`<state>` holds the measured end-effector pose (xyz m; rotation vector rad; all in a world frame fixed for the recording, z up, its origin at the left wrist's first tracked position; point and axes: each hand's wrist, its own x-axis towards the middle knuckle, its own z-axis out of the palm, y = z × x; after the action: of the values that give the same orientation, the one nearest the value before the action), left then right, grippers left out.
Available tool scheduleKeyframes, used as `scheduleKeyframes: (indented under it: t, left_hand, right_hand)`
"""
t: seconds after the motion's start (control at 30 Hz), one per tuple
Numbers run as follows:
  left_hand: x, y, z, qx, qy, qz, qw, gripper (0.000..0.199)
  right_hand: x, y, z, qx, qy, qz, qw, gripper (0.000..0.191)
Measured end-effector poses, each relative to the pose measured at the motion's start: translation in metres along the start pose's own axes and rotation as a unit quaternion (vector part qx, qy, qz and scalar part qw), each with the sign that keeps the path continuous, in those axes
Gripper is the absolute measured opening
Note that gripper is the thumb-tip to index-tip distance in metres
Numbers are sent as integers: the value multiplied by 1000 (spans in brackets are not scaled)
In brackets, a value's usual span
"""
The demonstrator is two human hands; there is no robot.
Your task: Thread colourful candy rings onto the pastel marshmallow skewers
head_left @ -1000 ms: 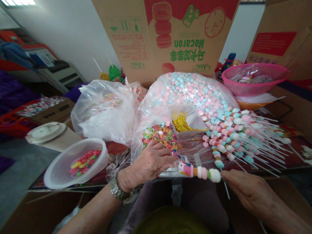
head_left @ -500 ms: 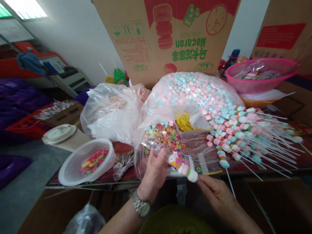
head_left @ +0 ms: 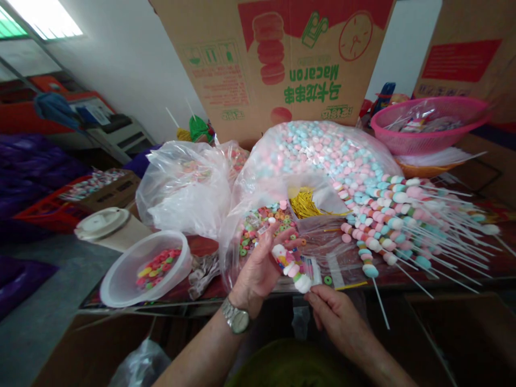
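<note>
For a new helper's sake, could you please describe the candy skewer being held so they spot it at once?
Below the Macaron carton sits a big clear bag of pink and blue candies. In front of it, the left hand holds a candy skewer up off the table, unlike the skewers fanned out to the right.

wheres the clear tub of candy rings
In the head view, the clear plastic tub sits at lower left, left of the person's left hand and just below a white-lidded container.
</note>
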<state>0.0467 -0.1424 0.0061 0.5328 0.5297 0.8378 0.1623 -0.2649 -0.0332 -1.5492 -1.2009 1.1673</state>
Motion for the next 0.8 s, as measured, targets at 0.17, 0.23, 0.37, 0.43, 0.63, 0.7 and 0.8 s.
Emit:
scheduleKeyframes:
  t: [0.17,0.23,0.37,0.43,0.63,0.7,0.8]
  left_hand:
    - [4,3,2,-7,25,19,999,34]
    - [4,-3,6,-22,57,4,998,33]
    - [1,-13,15,-27,104,-13,994,36]
    - [-2,-20,19,-19,124,-23,992,41]
    - [-17,-42,16,49,76,-58,994,42]
    - [-16,-40,13,36,70,-62,995,43]
    - [-7,-30,13,3,81,-52,995,36]
  right_hand:
    - [-2,4,-4,-148,94,-102,979,37]
    - [-3,9,-6,-274,186,-178,927,31]
    - [-4,19,-7,-455,271,-276,802,30]
    - [-3,21,-5,-463,262,-306,790,30]
    - [1,12,-5,-268,188,-239,914,29]
    - [1,6,-7,-214,166,-187,944,29]
    - [2,-5,-8,-165,125,-141,968,31]
